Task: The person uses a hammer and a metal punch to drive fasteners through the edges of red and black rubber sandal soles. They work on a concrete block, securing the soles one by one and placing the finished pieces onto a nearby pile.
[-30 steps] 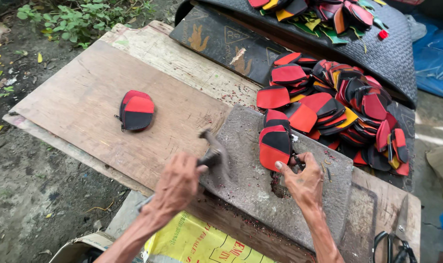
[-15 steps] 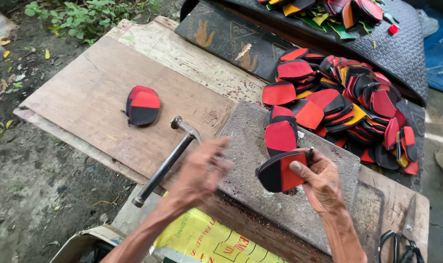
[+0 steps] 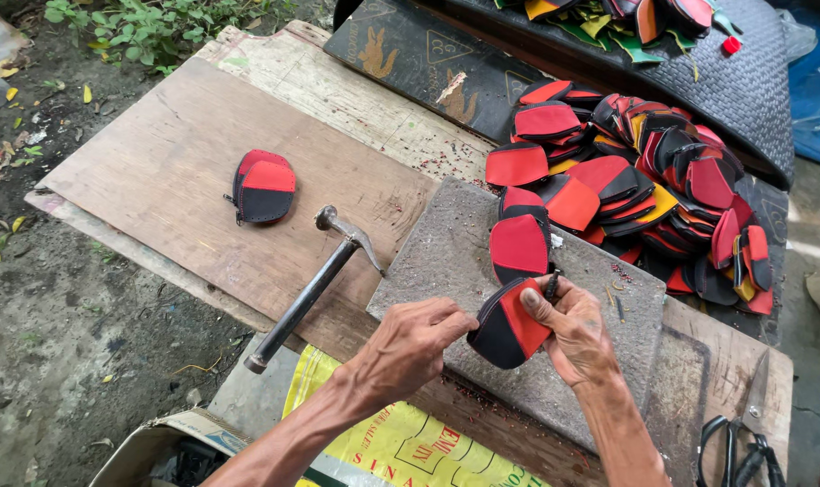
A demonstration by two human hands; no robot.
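Observation:
My left hand (image 3: 410, 347) and my right hand (image 3: 574, 326) together hold a small red and black rounded pouch piece (image 3: 507, 325) just above the grey stone slab (image 3: 446, 261). The right thumb presses on its red panel and the right fingers also pinch a thin dark metal tool (image 3: 551, 285). The left fingertips grip the pouch's black edge. Another red and black piece (image 3: 518, 243) lies on the slab just beyond. A hammer (image 3: 313, 284) rests on the wooden board, left of my hands, nobody touching it.
A heap of red, black and yellow pieces (image 3: 644, 189) fills the far right. A small finished stack (image 3: 263, 185) sits on the plywood board (image 3: 157, 171). Black scissors (image 3: 742, 442) lie near right. A yellow sack (image 3: 401, 446) and cardboard box (image 3: 171, 446) sit below the table edge.
My left hand set the hammer down on the board and moved right onto the pouch piece. My right hand lifted that piece off the slab toward me.

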